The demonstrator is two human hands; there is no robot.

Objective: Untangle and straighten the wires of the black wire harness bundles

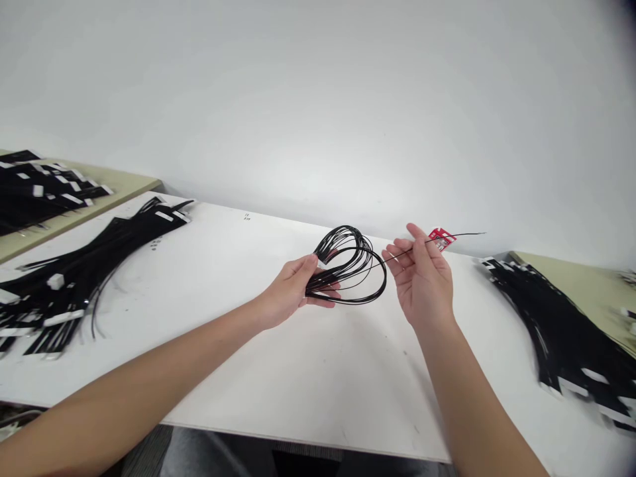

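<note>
My left hand (291, 288) is closed around a looped bundle of thin black wires (348, 265), held above the white table (278, 371). The loops fan out to the right of my fingers, and a small white piece shows by my thumb. To the right, my right hand (422, 278), palm turned up, pinches a single black wire (462, 234) between thumb and finger. That wire runs from the bundle across my fingers, its free end pointing right. Behind my right hand is a red and white label (442, 238), partly hidden by it.
Black wire bundles with white tags (114, 245) lie on the table's left side. Another black bundle (561, 324) lies at the right. Pale yellow-green surfaces (134, 182) flank the table, the left one carrying more tagged bundles (44, 185). A white wall (318, 112) rises behind.
</note>
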